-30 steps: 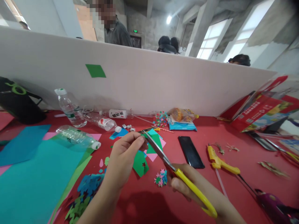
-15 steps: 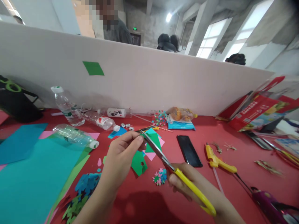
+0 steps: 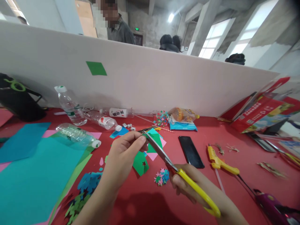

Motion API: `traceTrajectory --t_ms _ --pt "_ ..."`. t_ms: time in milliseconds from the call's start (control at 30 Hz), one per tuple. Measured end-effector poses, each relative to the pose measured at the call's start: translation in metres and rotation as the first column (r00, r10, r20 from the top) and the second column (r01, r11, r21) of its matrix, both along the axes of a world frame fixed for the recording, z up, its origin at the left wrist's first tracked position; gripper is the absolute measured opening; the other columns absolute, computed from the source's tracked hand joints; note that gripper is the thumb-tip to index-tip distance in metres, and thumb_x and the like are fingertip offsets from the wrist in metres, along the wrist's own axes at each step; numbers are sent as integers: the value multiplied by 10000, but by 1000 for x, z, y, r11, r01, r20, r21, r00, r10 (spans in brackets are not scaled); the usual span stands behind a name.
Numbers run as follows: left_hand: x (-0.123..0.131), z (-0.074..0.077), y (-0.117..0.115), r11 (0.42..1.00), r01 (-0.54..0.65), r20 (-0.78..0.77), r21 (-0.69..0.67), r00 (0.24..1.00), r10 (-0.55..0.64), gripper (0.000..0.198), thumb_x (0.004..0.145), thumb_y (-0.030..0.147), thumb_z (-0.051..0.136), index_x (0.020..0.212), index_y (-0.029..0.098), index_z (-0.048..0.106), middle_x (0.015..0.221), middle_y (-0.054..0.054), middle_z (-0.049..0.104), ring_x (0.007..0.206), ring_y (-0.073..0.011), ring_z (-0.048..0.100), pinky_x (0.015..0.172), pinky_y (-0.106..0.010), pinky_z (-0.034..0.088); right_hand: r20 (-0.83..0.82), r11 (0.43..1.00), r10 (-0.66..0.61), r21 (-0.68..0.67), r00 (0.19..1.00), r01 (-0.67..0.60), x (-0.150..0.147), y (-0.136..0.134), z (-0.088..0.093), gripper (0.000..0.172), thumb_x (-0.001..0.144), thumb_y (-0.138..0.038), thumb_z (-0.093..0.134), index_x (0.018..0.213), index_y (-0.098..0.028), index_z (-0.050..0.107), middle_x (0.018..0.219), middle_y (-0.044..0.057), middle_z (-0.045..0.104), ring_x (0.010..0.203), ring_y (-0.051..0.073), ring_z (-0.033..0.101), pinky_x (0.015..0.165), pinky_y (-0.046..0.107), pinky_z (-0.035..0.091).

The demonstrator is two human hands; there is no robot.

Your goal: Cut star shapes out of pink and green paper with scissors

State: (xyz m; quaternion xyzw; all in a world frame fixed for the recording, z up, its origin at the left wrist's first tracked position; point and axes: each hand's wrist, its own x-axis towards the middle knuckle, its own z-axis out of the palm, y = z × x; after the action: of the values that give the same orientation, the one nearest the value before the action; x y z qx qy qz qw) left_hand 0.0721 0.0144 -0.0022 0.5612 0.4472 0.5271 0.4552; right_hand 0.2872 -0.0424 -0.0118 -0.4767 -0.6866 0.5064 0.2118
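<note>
My left hand (image 3: 126, 150) is closed in a pinch at the scissor tips. A small piece of paper, seemingly green and mostly hidden, is between its thumb and forefinger. Yellow-handled scissors (image 3: 168, 162) are in my right hand (image 3: 187, 181), the fingers wrapped through the handles and the blades close together, pointing up and left. Under my hands lie a green paper piece (image 3: 140, 164) with a star-shaped hole and more green and pink paper (image 3: 152, 155). Small cut stars (image 3: 161, 177) form a little pile nearer me.
A phone (image 3: 191, 151) and a yellow glue gun (image 3: 217, 162) lie to the right. Plastic bottles (image 3: 72, 109) line the white partition (image 3: 150, 84). Large teal paper (image 3: 42, 175) and blue scraps (image 3: 90, 181) are at left. A red bag (image 3: 260, 109) stands back right; people are beyond the partition.
The whole view has shifted slightly, so the things on the table appear a little further right. Both hands keep nearly the same pose, with the scissor tips still at my left fingers.
</note>
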Motion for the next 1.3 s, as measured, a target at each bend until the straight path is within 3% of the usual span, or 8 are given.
traceTrajectory --t_ms 500,733,1133,1300 --pt "-7 9 0 997 67 -1 -39 998 -67 212 815 251 625 608 208 648 589 32 617 604 -103 572 603 -210 471 -12 999 39 -4 999 -39 1 2 -2 626 854 -831 348 674 -232 313 651 -56 280 525 90 250 441 237 171" --pt "-7 6 -2 996 63 70 -65 996 -58 193 843 267 635 658 231 680 629 46 630 637 -99 582 627 -203 468 -12 1000 -4 -22 1000 3 -1 -2 0 638 828 -856 352 690 -234 311 673 -54 267 547 99 264 453 232 199" --pt "-8 7 -1 1000 11 -33 14 999 -11 222 827 280 625 615 226 661 588 27 612 593 -126 562 588 -236 456 69 999 1 -42 998 2 -1 0 4 701 776 -917 291 681 -224 349 665 -32 354 571 112 324 479 230 275" --pt "-8 6 1 1000 2 -15 6 1000 -1 192 817 287 646 633 237 677 603 28 621 619 -127 573 606 -230 462 61 1000 -6 -24 998 8 -3 4 5 726 720 -954 306 664 -231 342 653 -40 332 569 115 298 493 248 242"
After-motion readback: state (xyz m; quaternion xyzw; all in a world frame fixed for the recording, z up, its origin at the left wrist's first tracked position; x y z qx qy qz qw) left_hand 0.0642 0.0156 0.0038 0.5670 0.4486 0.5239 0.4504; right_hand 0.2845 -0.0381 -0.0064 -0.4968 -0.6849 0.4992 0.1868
